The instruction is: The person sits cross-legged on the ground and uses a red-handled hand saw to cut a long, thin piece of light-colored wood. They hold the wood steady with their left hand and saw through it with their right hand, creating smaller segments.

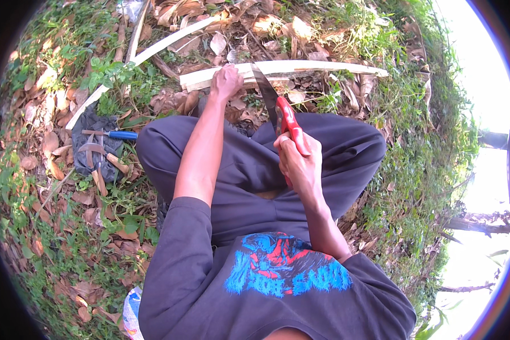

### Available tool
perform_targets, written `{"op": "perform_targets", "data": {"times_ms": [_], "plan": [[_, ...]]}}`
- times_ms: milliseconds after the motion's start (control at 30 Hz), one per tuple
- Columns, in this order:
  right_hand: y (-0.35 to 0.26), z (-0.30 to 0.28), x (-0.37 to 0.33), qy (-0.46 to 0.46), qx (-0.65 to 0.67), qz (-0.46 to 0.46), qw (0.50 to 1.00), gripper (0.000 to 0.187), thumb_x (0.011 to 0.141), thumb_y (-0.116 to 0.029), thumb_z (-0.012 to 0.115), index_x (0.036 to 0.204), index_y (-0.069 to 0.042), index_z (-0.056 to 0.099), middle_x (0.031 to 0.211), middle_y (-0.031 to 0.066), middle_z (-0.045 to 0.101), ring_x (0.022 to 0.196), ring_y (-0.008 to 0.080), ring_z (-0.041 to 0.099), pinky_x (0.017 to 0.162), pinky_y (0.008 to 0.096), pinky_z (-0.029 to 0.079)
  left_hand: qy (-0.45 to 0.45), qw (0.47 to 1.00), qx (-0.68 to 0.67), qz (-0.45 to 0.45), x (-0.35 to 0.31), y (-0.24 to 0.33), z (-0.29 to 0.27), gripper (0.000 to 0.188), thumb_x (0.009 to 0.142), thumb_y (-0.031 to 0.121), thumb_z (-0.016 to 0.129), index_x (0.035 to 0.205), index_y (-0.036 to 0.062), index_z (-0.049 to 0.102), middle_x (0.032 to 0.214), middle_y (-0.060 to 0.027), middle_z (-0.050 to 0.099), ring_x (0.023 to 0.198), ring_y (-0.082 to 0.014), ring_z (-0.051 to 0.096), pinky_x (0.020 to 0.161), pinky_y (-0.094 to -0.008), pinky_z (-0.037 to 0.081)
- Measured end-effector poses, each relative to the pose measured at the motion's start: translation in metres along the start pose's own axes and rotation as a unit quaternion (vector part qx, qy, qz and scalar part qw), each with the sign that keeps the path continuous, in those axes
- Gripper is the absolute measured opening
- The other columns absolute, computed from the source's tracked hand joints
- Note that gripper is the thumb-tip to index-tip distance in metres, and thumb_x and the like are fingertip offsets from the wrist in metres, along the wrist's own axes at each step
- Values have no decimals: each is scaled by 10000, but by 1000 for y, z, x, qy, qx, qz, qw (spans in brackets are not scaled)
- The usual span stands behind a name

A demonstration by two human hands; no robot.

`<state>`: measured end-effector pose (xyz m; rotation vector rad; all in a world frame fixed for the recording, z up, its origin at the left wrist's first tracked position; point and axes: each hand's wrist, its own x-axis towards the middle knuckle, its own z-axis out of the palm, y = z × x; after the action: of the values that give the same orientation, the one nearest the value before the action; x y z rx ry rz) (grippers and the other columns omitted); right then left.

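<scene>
In front of my crossed legs lies a long, pale strip of wood (317, 66), slightly bowed and running left to right. My left hand (227, 83) is closed around it left of its middle, arm stretched forward. A handsaw (289, 120) with a red handle is in my right hand (301, 158), fingers wrapped round the grip. Its dark blade slants up and left, and the tip end meets the strip just right of my left hand. Whether the teeth have cut into the wood cannot be made out.
Left of my knee, a black plastic bag (85, 123) carries a blue-handled tool (122, 135), a curved knife with a wooden handle (117, 163) and another wooden-handled tool (100, 182). Another long pale strip (173, 38) lies at the far left. Grass and dry leaves cover the ground.
</scene>
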<state>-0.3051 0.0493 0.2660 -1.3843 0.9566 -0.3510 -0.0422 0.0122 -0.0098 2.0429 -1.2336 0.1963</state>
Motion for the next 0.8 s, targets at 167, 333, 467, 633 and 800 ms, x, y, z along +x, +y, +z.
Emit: {"op": "perform_targets", "data": {"times_ms": [167, 333, 467, 633, 800], "plan": [[-1, -1, 5, -15, 23, -3, 1000, 156, 923, -86, 533, 824, -12, 629, 533, -50, 468, 418, 31, 418, 403, 212, 322, 66, 997, -12, 36, 0, -13, 9, 84, 776, 65, 636, 744, 1, 591, 806, -212, 663, 755, -389, 677, 683, -460, 591], [-14, -11, 2, -18, 22, 22, 999, 148, 927, -85, 529, 833, -2, 608, 533, -45, 462, 412, 32, 404, 395, 211, 317, 52, 997, -48, 33, 5, -3, 3, 49, 775, 49, 659, 792, 8, 636, 891, -218, 702, 795, -364, 703, 699, -458, 591], [-23, -15, 2, -20, 39, 27, 999, 148, 931, -83, 526, 840, 8, 600, 547, -42, 465, 420, 33, 403, 397, 212, 322, 28, 997, -73, 12, 6, 0, -6, 74, 764, 70, 694, 815, 26, 662, 871, -195, 711, 750, -357, 703, 689, -444, 592], [-26, -20, -2, -25, 43, 24, 998, 143, 933, -89, 535, 851, 8, 601, 551, -42, 464, 425, 34, 408, 403, 212, 330, -5, 997, -73, -11, 5, 1, -9, 76, 762, 95, 713, 789, 44, 663, 809, -187, 704, 709, -361, 693, 672, -450, 585], [-25, -20, 2, -26, 38, 32, 998, 145, 943, -103, 548, 864, 7, 600, 553, -43, 464, 429, 35, 412, 410, 211, 338, 33, 999, -23, 29, 3, 4, -8, 96, 786, 118, 696, 757, 45, 642, 752, -182, 682, 716, -366, 682, 676, -470, 562]]}}
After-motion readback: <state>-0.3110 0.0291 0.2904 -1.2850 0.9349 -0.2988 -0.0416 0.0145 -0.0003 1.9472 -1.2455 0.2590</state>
